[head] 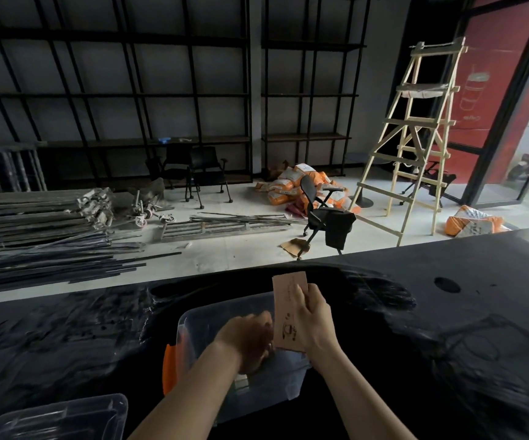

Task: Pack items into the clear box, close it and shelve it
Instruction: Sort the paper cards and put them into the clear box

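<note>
Holding a tan card (289,309) upright over the clear box (193,319) on the dark surface (447,328), the right hand (312,325) pinches it; left hand (250,339) reaches inside, grip unclear. Tilted, the card could snag the rim and miss.

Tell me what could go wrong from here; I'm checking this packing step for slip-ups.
1. The right hand holds the brown paper sleeve upright at the clear box; left standing, it may stick up and block the lid.
2. The left hand is inside the box, so the sleeve could snag on it and crease.
3. The dim, dark counter makes the clear lid easy to overlook.
</note>
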A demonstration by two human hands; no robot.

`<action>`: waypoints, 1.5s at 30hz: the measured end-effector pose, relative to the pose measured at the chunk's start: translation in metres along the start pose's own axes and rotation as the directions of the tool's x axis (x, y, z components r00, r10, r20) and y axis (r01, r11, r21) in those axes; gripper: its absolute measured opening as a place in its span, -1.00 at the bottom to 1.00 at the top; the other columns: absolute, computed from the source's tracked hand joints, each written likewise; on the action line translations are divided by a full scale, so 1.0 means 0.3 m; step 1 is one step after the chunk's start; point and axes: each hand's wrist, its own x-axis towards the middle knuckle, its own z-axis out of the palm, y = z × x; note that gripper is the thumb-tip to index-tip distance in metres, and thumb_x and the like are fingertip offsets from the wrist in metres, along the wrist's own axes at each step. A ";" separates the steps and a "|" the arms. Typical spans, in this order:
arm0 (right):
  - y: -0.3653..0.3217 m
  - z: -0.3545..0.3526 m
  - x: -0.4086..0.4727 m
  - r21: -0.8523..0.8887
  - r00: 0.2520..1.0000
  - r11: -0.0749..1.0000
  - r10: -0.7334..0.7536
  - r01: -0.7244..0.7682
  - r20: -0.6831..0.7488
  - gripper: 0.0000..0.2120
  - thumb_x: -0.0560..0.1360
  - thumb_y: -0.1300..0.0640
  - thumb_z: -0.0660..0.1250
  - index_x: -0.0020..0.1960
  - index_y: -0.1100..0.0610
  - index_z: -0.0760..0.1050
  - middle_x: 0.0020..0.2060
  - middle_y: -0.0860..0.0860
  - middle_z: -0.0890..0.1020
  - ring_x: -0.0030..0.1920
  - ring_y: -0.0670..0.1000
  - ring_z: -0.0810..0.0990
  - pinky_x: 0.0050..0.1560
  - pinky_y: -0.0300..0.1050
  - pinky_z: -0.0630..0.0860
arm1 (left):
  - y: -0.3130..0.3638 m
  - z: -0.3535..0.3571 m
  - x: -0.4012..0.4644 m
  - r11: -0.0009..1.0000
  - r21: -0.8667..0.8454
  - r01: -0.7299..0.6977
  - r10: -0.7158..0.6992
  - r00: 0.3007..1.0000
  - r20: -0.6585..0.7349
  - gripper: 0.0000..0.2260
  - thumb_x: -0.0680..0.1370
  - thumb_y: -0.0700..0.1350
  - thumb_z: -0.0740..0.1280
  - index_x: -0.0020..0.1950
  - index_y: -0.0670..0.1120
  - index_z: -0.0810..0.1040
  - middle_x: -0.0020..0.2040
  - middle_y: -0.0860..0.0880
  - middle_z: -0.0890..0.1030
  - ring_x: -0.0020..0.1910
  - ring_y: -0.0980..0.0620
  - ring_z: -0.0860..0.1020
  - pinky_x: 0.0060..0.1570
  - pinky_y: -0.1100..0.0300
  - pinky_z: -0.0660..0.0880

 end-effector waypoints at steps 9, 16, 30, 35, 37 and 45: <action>-0.008 0.028 -0.020 -0.186 0.993 0.978 -0.108 0.098 -0.041 -0.69 0.64 -0.01 0.21 -0.25 0.01 0.25 -0.34 -0.02 0.55 -0.43 -0.07 0.54 -0.57 -0.35 0.35 | -0.069 0.007 -0.124 0.977 -0.009 0.212 -0.212 0.972 -0.103 -0.85 0.51 -0.20 0.37 0.02 0.00 0.51 0.11 -0.05 0.54 0.04 -0.14 0.58 -0.11 0.01 0.43; -0.020 0.043 -0.046 -0.228 0.993 0.971 -0.090 0.071 -0.074 -0.76 0.65 -0.04 0.16 -0.12 0.08 0.34 -0.27 0.00 0.58 -0.37 -0.09 0.56 -0.57 -0.40 0.31 | -0.071 0.055 -0.135 0.968 -0.082 0.236 -0.244 0.964 -0.103 -0.77 0.52 -0.25 0.37 0.10 0.03 0.52 0.15 -0.02 0.56 0.05 -0.09 0.60 0.01 0.02 0.52; -0.065 0.020 -0.017 -0.395 0.966 0.891 -0.256 0.224 -0.031 -0.80 0.56 -0.13 0.23 -0.12 -0.03 0.38 -0.21 -0.02 0.62 -0.19 0.06 0.59 -0.25 -0.07 0.43 | 0.030 -0.068 -0.102 -0.022 -0.995 -0.101 -0.507 0.859 -0.076 -0.83 0.49 -0.21 0.47 0.06 -0.09 0.63 -0.11 -0.10 0.73 -0.20 -0.01 0.70 -0.27 0.12 0.58; -0.013 -0.035 0.020 -0.526 0.976 0.822 -0.193 0.219 0.104 -0.59 0.60 -0.08 0.19 0.39 0.04 0.39 0.25 0.07 0.55 0.24 0.13 0.51 0.16 0.02 0.47 | -0.007 0.017 -0.088 0.152 -0.960 0.235 -0.522 0.844 0.123 -0.83 0.55 -0.23 0.37 0.11 -0.27 0.63 0.00 -0.22 0.69 0.00 -0.17 0.65 0.04 -0.08 0.62; 0.026 -0.016 0.003 -0.566 0.972 0.795 -0.121 0.217 0.203 -0.57 0.63 0.01 0.13 0.48 0.02 0.32 0.33 0.11 0.52 0.31 0.17 0.48 0.23 0.04 0.45 | -0.018 0.041 -0.064 0.270 -0.878 0.396 -0.535 0.819 0.205 -0.74 0.58 -0.19 0.31 0.22 -0.28 0.51 0.13 -0.23 0.60 0.11 -0.16 0.59 0.14 -0.04 0.56; 0.037 -0.014 -0.052 -0.493 0.981 0.854 -0.099 0.169 0.164 -0.29 0.36 -0.06 0.11 0.52 -0.03 0.33 0.28 0.04 0.56 0.33 0.13 0.43 0.20 -0.02 0.40 | 0.031 0.028 0.062 0.457 -0.719 0.523 -0.509 0.817 0.271 -0.80 0.52 -0.08 0.33 0.10 -0.10 0.47 0.09 -0.11 0.59 0.07 -0.11 0.60 -0.02 0.09 0.56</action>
